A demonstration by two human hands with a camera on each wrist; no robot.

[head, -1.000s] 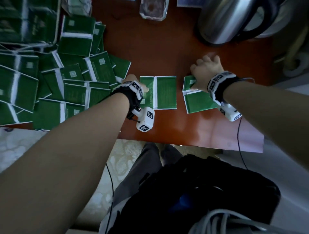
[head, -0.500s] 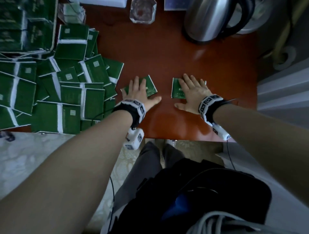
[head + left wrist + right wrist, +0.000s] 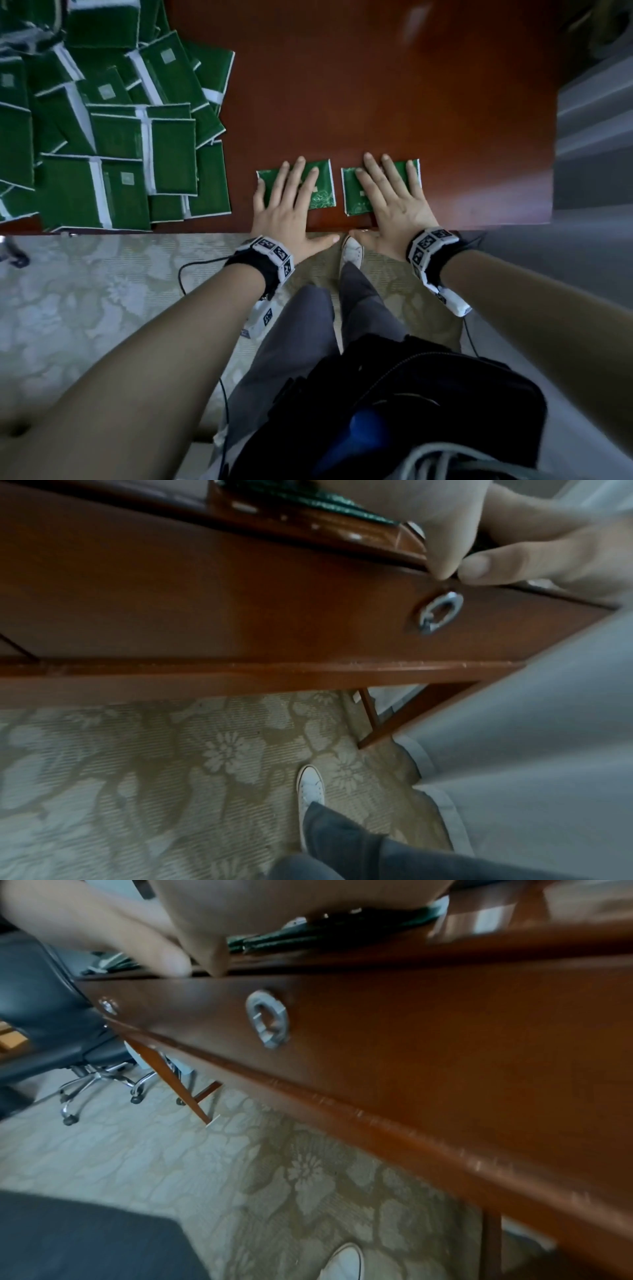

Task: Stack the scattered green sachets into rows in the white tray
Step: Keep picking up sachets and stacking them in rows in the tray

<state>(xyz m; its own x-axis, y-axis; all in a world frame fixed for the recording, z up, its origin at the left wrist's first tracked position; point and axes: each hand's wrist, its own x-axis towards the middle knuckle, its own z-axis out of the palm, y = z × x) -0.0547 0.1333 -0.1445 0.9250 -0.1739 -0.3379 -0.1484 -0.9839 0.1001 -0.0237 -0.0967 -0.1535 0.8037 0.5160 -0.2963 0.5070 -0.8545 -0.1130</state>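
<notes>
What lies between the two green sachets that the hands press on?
Only a bare strip of the wooden table separates the left sachet from the right sachet; the head view shows it.

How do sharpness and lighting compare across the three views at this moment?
Head view: dim but fairly sharp on both hands, left hand and right hand, with a glare streak on the table and wide-angle bending at the edges. Left wrist view: soft and motion-blurred, especially the thumb. Right wrist view: smeared along the table front.
</notes>
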